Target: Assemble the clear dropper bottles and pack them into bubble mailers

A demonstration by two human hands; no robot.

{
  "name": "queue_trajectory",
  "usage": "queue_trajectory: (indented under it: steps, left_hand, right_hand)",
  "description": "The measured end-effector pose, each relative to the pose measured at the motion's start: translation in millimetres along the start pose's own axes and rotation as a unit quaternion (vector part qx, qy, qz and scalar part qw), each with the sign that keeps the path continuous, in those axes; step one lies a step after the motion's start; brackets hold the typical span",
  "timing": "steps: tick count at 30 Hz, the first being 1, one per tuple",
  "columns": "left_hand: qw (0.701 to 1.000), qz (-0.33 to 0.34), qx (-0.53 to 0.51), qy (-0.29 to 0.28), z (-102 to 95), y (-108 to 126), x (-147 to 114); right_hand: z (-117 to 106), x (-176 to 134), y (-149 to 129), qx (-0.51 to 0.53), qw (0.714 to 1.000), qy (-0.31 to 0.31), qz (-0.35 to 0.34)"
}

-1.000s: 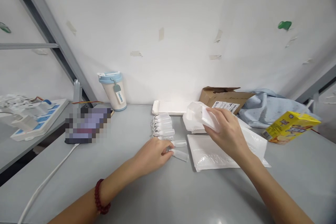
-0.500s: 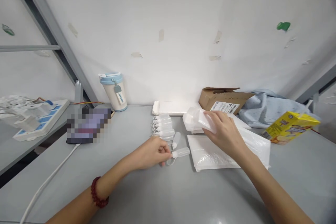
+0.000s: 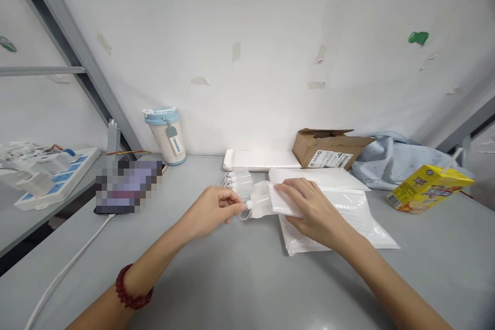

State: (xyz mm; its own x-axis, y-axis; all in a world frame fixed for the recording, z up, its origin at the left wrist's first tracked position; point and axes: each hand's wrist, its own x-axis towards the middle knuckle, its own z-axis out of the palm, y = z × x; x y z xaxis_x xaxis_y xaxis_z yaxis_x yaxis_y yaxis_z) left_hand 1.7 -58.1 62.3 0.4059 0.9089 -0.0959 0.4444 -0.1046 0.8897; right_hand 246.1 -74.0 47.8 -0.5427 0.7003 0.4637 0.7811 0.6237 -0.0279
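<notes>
Translucent plastic is the trouble: the left hand [image 3: 212, 210] pinches a small dropper bottle [image 3: 247, 205] at its cap end, its body already inside the mouth of the clear bag [image 3: 266, 198] that the right hand [image 3: 309, 209] grips beside it, so the mouth needs holding wide while the bottle goes in straight.

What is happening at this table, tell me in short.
A person sits at a grey table. The left hand pinches a small clear bottle by its tip at the mouth of a small white bag, which the right hand holds. More bottles lie in a row behind; a stack of bags lies under the right hand.
</notes>
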Motion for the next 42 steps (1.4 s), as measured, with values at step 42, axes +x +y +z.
queue_trajectory:
  steps: [42]
  left_hand:
    - [0.990,0.062,0.034,0.124,23.8,1,-6]
  right_hand:
    - [0,-1,17,-0.045,0.994,0.102,0.004]
